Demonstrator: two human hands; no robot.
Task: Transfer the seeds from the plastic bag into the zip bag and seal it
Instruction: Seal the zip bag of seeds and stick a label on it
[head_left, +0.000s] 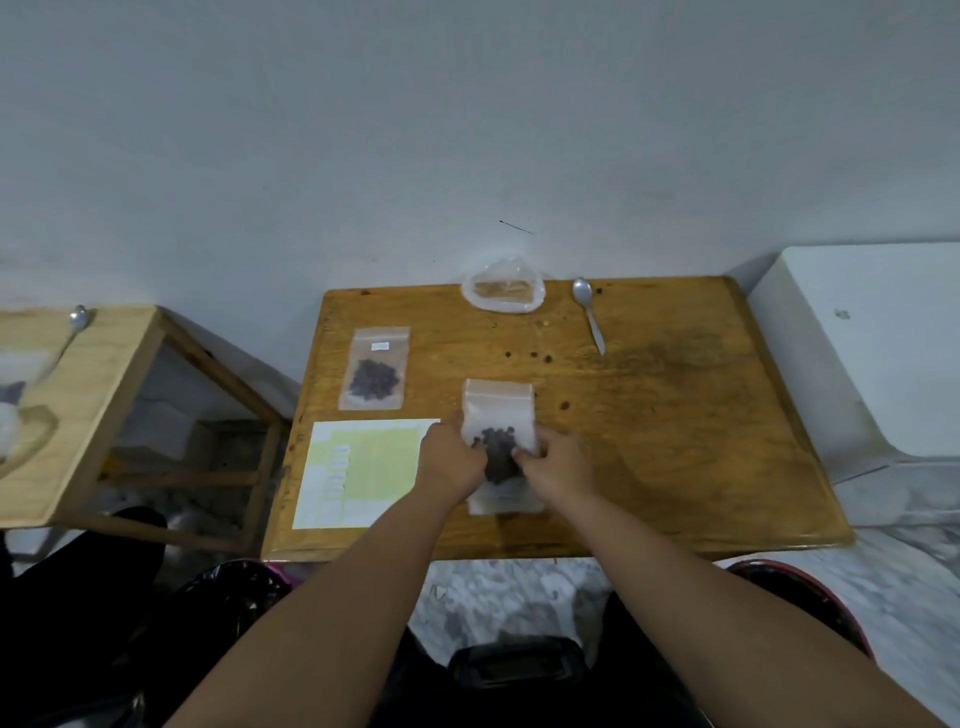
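Head view: A person's left hand (452, 460) and right hand (560, 467) pinch a small clear zip bag (498, 410) from either side near the middle of a wooden surface (675, 415). The fingers of both hands curl onto the plastic beside a dark clump of seeds (498, 452) inside it. The bag's zip strip points to 12 o'clock, away from the person; whether the strip is pressed closed cannot be told from here.

The transfer looks done. The crumpled plastic bag (503, 290) at the surface's 12 o'clock edge appears empty, and a metal spoon (589, 317) lies idle just to its 3 o'clock side. What seems left is running the zip closed along its length, or checking that it holds.

At 10 o'clock from the hands lies a second zip bag (371, 370), flat, holding dark seeds and bearing a small white label. At 9 o'clock, beside the left hand, sits a pale yellow-and-white paper sheet (363, 473). A few dark specks dot the wood at 1 o'clock; it is unclear whether they are stray seeds or stains.

A plain pale wall (467, 130) backs the surface. A smaller wooden side table (104, 364) stands off at 9 o'clock with another spoon (78, 317) on it, a white box-like unit (857, 322) stands at 3 o'clock, and a mottled stone floor (519, 597) shows below.
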